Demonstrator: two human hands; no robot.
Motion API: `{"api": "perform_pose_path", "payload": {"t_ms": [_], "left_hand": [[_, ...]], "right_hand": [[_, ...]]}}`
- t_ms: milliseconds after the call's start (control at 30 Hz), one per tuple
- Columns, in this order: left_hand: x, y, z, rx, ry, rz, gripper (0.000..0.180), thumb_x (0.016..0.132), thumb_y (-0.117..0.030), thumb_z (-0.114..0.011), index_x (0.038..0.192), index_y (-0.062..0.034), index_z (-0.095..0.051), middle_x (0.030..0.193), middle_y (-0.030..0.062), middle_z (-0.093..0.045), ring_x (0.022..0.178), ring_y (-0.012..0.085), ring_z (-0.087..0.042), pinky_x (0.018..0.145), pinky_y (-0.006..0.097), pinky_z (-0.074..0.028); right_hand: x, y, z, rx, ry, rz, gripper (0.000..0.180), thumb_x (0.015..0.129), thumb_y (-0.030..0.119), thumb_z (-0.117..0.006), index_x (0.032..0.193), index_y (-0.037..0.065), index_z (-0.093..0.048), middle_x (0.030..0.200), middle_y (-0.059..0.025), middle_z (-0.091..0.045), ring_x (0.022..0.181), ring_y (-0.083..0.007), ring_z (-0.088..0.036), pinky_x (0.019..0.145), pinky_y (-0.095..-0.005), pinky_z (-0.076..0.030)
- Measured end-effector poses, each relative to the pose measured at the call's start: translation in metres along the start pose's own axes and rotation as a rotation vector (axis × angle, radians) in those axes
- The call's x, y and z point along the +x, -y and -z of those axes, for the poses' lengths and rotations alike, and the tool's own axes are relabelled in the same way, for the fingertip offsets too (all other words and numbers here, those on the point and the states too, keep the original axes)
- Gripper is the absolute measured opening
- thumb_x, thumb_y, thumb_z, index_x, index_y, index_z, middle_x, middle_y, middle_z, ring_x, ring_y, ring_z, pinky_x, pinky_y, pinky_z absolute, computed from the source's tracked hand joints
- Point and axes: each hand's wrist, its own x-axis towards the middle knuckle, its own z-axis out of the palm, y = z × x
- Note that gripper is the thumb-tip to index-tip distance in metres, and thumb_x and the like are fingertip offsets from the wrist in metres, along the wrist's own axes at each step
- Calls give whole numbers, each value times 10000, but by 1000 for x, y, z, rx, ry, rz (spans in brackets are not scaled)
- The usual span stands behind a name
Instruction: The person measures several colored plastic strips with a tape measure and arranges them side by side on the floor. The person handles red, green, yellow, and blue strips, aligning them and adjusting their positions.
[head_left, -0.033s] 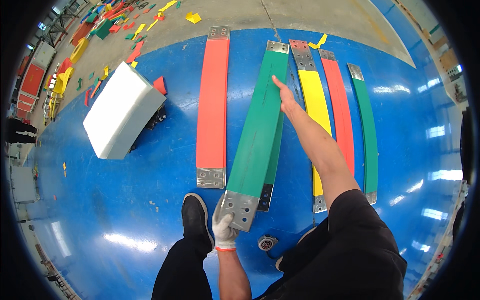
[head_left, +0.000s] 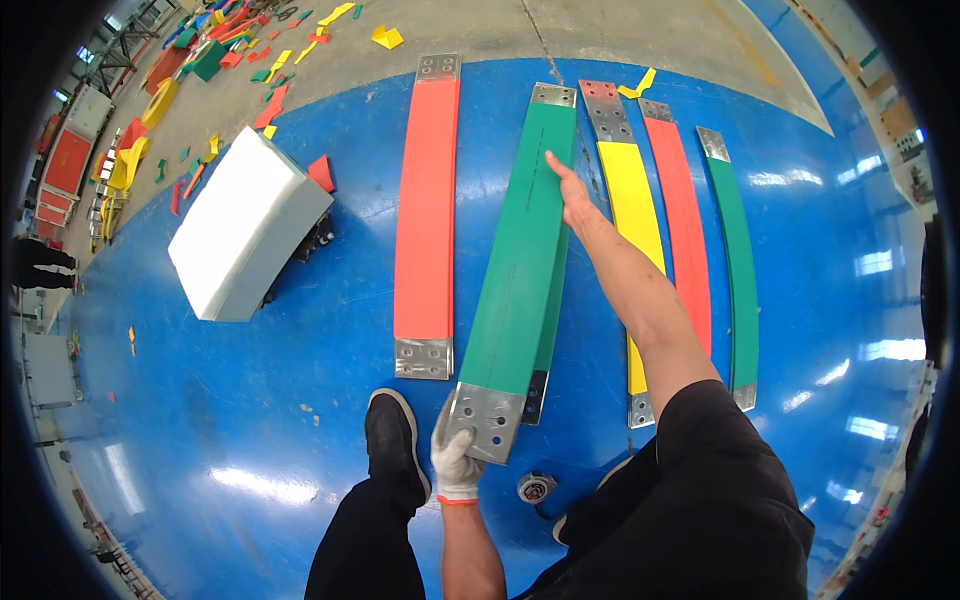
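A long green-sleeved busbar (head_left: 515,250) slants toward me, its bare metal near end (head_left: 484,425) raised and drilled with several holes. My left hand (head_left: 457,462), in a white glove with an orange cuff, grips that end by its left corner, thumb on top. Farther up, my bare right hand (head_left: 572,192) clasps the right edge, thumb over the green face and the other fingers hidden beneath. Under the lifted bar lies another green busbar (head_left: 547,345), mostly covered. To the left rests a stack of red busbars (head_left: 426,220).
Yellow (head_left: 633,205), red (head_left: 684,220) and narrower green (head_left: 737,260) busbars lie right on the blue floor. A tape measure (head_left: 536,487) sits by my feet. At left stands a white block (head_left: 245,225) on a wheeled base. Coloured scraps (head_left: 240,50) litter the far floor.
The near end of the green busbar has shifted very slightly to the right with my left hand. My right hand keeps its hold.
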Motion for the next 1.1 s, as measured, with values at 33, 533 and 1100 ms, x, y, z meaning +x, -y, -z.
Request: {"api": "perform_pose_path", "payload": {"t_ms": [33, 533, 1100], "left_hand": [[9, 4, -4, 11, 55, -9, 838, 801, -117, -777, 1488, 111, -353, 1376, 250, -571, 1220, 355, -626, 1043, 444, -518], [14, 46, 6, 193, -73, 168, 613, 898, -44, -696, 1426, 144, -446, 1285, 219, -643, 1105, 284, -680, 932, 375, -565], [76, -24, -70, 2187, -68, -11, 554, 858, -453, -718, 1151, 10, -634, 1012, 276, -706, 991, 424, -694, 871, 498, -549]], "right_hand": [[5, 1, 2, -1, 1, 15, 530, 944, 389, -723, 1309, 25, -600, 1185, -156, -680, 1043, -305, -679, 902, -472, -574], [-3, 29, 61, -1505, -54, 284, 968, 784, 823, -621, 1127, -76, -716, 1097, -269, -720, 1010, -359, -712, 815, -417, -574], [-128, -21, 63, -1942, 270, -102, 553, 900, 556, -636, 1216, 108, -710, 1078, -173, -747, 1001, -345, -712, 880, -435, -560]]}}
